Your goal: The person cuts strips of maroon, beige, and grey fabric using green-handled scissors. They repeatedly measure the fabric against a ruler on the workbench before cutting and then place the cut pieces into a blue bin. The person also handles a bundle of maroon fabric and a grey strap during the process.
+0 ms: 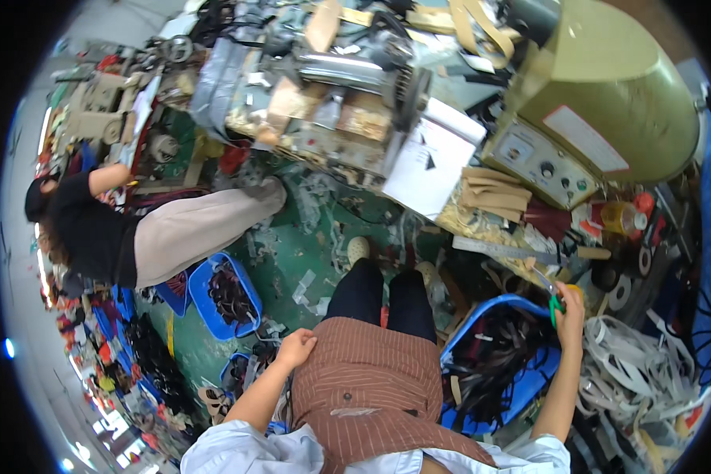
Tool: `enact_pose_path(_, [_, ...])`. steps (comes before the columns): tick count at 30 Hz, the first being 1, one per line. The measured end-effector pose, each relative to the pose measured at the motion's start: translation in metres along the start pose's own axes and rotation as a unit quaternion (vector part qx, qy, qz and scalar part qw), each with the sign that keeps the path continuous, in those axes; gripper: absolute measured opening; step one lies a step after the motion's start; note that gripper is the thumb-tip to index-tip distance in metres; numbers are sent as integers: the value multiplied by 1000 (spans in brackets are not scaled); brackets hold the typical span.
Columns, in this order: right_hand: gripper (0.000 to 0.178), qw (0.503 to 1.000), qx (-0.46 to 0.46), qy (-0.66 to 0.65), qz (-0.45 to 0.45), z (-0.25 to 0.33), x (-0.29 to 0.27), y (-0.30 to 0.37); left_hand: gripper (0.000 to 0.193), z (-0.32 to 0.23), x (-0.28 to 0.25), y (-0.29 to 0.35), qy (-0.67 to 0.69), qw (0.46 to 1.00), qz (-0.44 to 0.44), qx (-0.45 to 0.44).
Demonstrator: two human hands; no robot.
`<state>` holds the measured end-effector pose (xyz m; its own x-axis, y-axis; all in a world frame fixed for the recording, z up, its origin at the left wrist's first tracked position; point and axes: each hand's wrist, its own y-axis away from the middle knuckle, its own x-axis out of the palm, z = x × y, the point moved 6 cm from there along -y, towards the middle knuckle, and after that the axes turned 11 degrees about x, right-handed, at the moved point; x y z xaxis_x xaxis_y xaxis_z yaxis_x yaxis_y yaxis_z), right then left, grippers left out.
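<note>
In my right hand [570,317] is a pair of scissors [558,304] with green handles. The fingers are closed round the handles, and the blades point up and left over the edge of the worktable. Just below and left of that hand stands a blue basket [482,304] full of dark strips [494,363]. My left hand [298,347] rests at the left side of my brown striped apron [363,359]. Its fingers are curled in; whether anything is between them is hidden.
On the worktable lie a ruler [498,250], tan leather pieces [494,193] and white paper [434,162] beside a green machine [608,103]. Pale straps [636,363] heap at right. Another blue basket [223,296] stands left on the scrap-strewn floor, near another person [87,221].
</note>
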<state>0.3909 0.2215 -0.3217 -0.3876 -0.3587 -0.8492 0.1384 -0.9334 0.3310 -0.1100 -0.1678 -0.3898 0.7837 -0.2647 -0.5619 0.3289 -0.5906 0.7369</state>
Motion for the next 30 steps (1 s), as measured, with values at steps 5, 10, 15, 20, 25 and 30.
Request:
enact_pose_path(5, [63,989,-23,92,-116,2,1,-54,32,22,-28,9,94,993,-67,-6])
enact_pose_path(10, [6,942,-45,-328,51,164,-71,-20,33,47,-45,2,80,993,-88,-14])
enact_pose_path(15, [65,868,-379,-256,-194,426,-193,67,34,59,-73,-44,86,994,-71,21])
enact_pose_path(20, [43,822,-525,-199,-92,579,-200,91,30,65,-158,-130,90,980,-138,113])
enact_pose_path(25, [33,838,-516,-176,-30,653,-184,79,30,30,-263,-224,116,972,-143,144])
enact_pose_path(30, [32,849,-487,-205,-20,676,-177,65,30,-3,-347,-288,96,963,-159,195])
